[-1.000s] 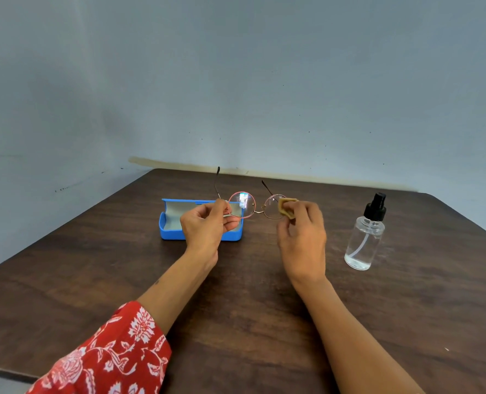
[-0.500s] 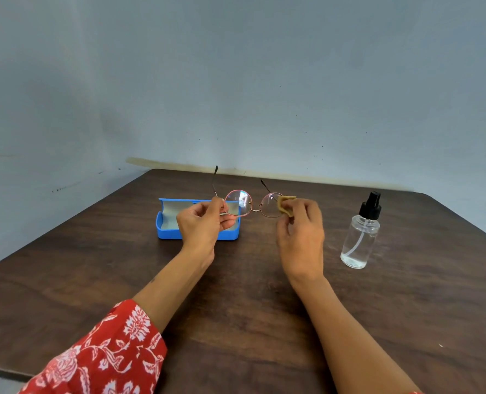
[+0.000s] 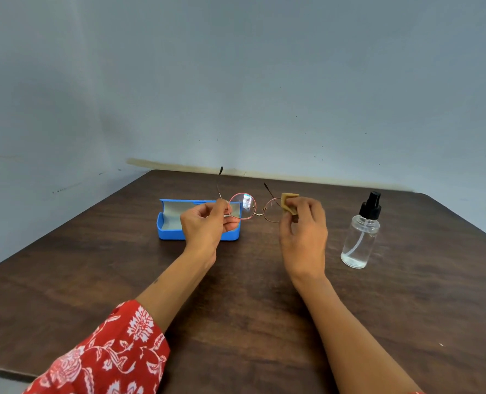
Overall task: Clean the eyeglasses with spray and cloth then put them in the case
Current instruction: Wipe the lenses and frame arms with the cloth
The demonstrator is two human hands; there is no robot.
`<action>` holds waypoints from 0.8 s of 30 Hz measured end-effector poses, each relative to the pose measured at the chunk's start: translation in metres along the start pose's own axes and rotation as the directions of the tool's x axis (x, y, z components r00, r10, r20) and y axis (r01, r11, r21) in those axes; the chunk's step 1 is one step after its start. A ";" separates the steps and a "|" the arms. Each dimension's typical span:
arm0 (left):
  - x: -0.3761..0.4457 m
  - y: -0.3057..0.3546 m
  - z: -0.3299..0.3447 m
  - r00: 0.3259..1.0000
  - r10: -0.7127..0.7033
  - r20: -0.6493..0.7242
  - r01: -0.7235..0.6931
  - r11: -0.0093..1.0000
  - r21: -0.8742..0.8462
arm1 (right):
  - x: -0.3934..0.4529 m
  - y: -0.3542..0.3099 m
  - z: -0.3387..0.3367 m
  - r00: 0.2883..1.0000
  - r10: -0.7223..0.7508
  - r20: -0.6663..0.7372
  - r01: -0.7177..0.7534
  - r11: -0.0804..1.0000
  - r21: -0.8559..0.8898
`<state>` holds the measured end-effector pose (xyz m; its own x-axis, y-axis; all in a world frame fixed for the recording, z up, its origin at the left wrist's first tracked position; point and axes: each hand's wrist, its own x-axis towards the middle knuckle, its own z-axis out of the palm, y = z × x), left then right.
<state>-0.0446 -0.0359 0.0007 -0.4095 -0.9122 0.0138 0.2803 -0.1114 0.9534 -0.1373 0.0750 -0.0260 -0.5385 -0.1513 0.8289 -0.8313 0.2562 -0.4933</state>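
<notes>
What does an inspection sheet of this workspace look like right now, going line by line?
Surface: dark wooden table, bare grain showing.
Job's things: eyeglasses held above the table; tan cloth on one lens; blue case open; spray bottle upright, capped.
Clutter: nothing seen.
Hands: left hand pinches the frame near its hinge; right hand pinches the cloth.
Cables: nothing seen.
Surroundings: pale grey wall behind.

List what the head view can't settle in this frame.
- Right lens of the eyeglasses: partly covered by the cloth and right hand.
- Case: its middle sits behind the left hand.
- Lens cleanliness: glare on the left lens, too small to judge.
- Spray bottle: liquid level unclear through the clear plastic.
</notes>
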 end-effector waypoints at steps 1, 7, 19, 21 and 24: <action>0.000 0.000 0.000 1.000 0.002 0.005 -0.002 1.000 0.003 | -0.001 -0.002 0.002 1.000 -0.029 0.009 0.029 1.000 -0.003; 0.002 0.002 -0.003 0.999 0.036 0.005 -0.035 0.999 -0.032 | -0.010 -0.014 0.011 0.970 -0.175 0.169 0.166 0.984 0.065; -0.002 0.001 -0.024 0.864 0.476 0.166 -0.503 0.797 0.334 | 0.003 0.012 0.001 0.493 0.827 0.270 -0.798 0.306 0.519; -0.006 -0.001 -0.026 0.825 0.528 0.203 -0.564 0.744 0.358 | 0.006 0.011 0.001 0.455 0.823 0.339 -0.790 0.198 0.580; -0.010 -0.003 -0.025 0.792 0.567 0.224 -0.609 0.712 0.350 | 0.008 0.009 -0.003 0.422 0.807 0.413 -0.789 0.103 0.606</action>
<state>-0.0193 -0.0359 -0.0096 -0.3601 -0.6975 0.6195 0.1454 0.6140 0.7758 -0.1492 0.0786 -0.0229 -0.9551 -0.2514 -0.1568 0.2558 -0.4326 -0.8645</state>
